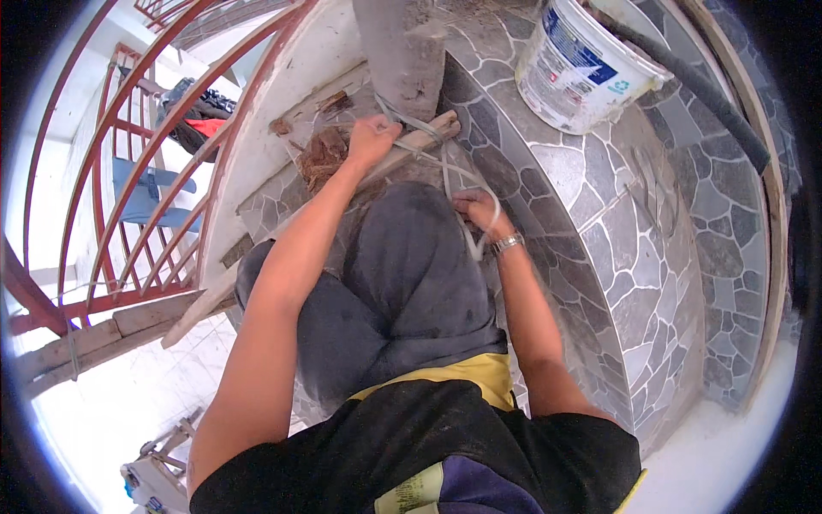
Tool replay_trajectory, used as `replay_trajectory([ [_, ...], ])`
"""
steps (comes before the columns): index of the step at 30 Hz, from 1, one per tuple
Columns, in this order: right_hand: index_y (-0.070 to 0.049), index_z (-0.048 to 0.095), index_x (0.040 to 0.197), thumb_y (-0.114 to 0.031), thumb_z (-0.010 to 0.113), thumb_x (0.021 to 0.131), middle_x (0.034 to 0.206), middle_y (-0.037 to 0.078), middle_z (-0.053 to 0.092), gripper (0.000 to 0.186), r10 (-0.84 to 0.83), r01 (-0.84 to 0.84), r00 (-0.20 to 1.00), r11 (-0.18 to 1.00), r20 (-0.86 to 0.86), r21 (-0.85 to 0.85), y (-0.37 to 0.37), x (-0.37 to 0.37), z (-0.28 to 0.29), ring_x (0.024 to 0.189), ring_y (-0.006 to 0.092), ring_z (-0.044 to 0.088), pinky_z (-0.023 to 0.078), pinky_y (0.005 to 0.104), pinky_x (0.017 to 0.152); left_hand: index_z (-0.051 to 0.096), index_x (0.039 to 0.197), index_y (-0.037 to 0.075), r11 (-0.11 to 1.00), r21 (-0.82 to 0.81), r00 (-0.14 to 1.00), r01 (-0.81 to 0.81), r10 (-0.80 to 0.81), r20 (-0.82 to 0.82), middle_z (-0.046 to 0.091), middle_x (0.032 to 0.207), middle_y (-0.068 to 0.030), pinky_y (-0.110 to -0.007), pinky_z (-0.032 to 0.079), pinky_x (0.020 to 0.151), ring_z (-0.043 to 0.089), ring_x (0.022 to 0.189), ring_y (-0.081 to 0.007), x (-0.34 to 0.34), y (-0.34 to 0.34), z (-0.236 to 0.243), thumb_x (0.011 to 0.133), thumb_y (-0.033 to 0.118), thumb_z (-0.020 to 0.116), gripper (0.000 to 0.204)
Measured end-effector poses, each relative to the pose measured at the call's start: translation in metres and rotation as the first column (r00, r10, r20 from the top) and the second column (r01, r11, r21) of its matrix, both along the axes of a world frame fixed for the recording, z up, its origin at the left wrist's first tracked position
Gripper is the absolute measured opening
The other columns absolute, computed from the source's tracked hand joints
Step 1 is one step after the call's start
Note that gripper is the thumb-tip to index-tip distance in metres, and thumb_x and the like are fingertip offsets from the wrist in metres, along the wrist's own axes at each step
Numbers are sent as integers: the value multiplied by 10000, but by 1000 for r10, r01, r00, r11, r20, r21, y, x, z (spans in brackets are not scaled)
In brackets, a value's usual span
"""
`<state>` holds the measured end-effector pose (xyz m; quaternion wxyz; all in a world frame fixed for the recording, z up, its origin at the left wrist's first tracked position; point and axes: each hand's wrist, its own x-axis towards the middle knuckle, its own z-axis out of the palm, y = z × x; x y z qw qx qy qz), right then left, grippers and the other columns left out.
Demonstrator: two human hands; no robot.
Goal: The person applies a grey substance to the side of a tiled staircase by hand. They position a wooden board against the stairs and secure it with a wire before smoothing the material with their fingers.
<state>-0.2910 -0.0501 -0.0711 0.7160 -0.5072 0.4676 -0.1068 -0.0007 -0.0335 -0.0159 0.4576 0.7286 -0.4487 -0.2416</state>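
A pale flat strap (460,171) runs in loops around the end of a wooden beam (402,152) and beside a grey post (402,64). My left hand (373,140) is closed on the strap at the beam, close to the foot of the post. Lower and to the right, beside my knee, my right hand (477,211) has its fingers curled around the strap, and a loop of it passes over my wrist near the watch (507,243). The fingertips of my right hand are partly hidden.
Crumbled brown wood pieces (324,158) lie left of the beam. A white bucket (561,73) stands on the stone-patterned ledge (625,231) to the right, near a loose coil of strap (655,193). A red metal railing (218,163) curves along the left side.
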Motion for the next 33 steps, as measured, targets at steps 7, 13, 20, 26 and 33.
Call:
replay_trajectory([
  [7,26,665,1084,-157,591,942,851,66,668,243,-119,130,991,921,52,-368,-38,52,33,725,141,605,479,281,617,632,712,-18,1000,-12,998,21,-22,-53,606,635,-142,-374,453,606,557,603,-211,6,6,1,804,287,710,328],
  [13,9,503,1342,-245,618,951,1035,101,677,480,-1,-4,987,1000,-159,-26,-17,34,85,877,209,665,568,352,635,630,711,0,999,40,999,-28,28,-15,571,617,-110,-378,436,596,525,599,-212,14,17,6,818,327,699,351],
  [20,15,619,1188,-314,533,987,989,87,694,395,-115,101,993,933,-20,-346,-9,32,82,786,142,638,503,302,705,607,708,25,998,59,989,37,-28,-144,499,576,-36,-366,398,564,468,586,-161,10,12,6,837,360,706,373],
  [26,3,658,1080,-374,546,993,860,53,670,402,263,-314,945,897,-195,-311,-21,85,122,711,131,597,483,290,641,622,715,26,996,55,986,67,-58,-158,527,595,-49,-371,417,577,488,602,-156,16,13,7,836,444,709,444],
  [33,-24,678,903,-240,656,949,727,-10,608,223,305,-341,932,921,-197,-186,-15,85,126,616,89,528,424,253,555,688,775,25,995,5,983,99,-97,-153,613,648,-77,-362,443,606,539,628,-167,17,8,-1,839,464,716,445],
])
